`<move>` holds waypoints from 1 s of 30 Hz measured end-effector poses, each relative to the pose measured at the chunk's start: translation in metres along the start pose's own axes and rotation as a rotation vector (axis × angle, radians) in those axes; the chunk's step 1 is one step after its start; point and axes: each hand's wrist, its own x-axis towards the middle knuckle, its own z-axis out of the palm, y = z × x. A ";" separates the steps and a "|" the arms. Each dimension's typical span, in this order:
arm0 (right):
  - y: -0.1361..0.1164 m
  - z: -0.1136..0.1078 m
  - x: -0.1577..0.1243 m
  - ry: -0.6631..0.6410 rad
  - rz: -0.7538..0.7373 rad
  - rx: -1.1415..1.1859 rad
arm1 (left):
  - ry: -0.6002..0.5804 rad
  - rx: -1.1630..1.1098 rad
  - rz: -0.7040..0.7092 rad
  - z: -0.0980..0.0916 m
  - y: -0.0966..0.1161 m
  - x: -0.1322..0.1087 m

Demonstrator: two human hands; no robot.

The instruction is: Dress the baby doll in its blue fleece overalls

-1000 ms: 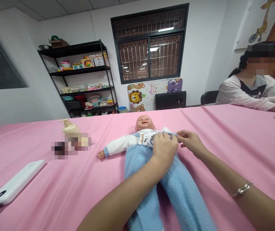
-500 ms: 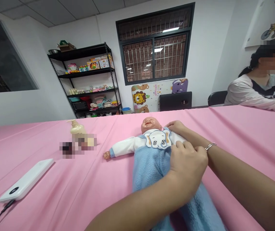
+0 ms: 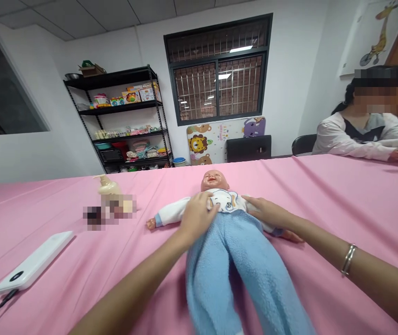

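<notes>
A baby doll (image 3: pixel 214 180) lies on its back on the pink tablecloth (image 3: pixel 341 195), head away from me. It wears blue fleece overalls (image 3: pixel 241 260) with a white elephant bib over a white shirt. My left hand (image 3: pixel 197 217) grips the overalls at the doll's left side by the chest, fingers curled into the fabric. My right hand (image 3: pixel 264 212) lies on the doll's other side at the waist, fingers pressed against the cloth. A silver bracelet (image 3: pixel 348 258) is on my right wrist.
A white power bank (image 3: pixel 33 267) with a cable lies at the left. A cream pump bottle (image 3: pixel 107 187) lies behind a blurred patch. Another person (image 3: pixel 362 135) sits at the far right of the table. A black shelf (image 3: pixel 122 116) and chairs stand behind.
My left hand moved from the doll's right side across to its left side. My right hand dropped from the doll's shoulder to its waist. The overalls now lie straighter over the legs.
</notes>
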 end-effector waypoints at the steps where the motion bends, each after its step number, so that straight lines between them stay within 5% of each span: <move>1: 0.003 0.002 -0.001 0.032 0.078 -0.133 | -0.009 -0.037 -0.087 -0.003 -0.015 -0.003; 5: 0.003 0.009 0.002 0.307 0.197 -0.530 | -0.077 -0.151 -0.345 0.001 -0.058 -0.018; 9: -0.021 0.022 0.002 0.495 0.154 -0.285 | -0.164 -0.391 -0.357 0.006 -0.067 -0.024; 12: -0.036 0.025 -0.004 0.329 0.198 0.159 | -0.168 -0.603 -0.423 0.004 -0.066 -0.023; 16: -0.032 0.010 -0.015 -0.036 0.236 0.650 | -0.007 -0.887 -0.468 0.004 -0.069 -0.022; 19: -0.020 -0.005 -0.023 -0.361 0.162 0.943 | 0.016 -0.900 -0.510 0.006 -0.073 -0.022; 21: -0.014 -0.012 -0.025 -0.452 0.112 1.023 | -0.026 -0.870 -0.505 0.006 -0.074 -0.022; 25: -0.020 -0.016 -0.025 -0.425 0.069 1.220 | -0.073 -0.804 -0.482 0.005 -0.073 -0.022; 30: -0.035 -0.013 -0.020 -0.115 0.109 1.247 | -0.050 -0.763 -0.487 0.008 -0.077 -0.023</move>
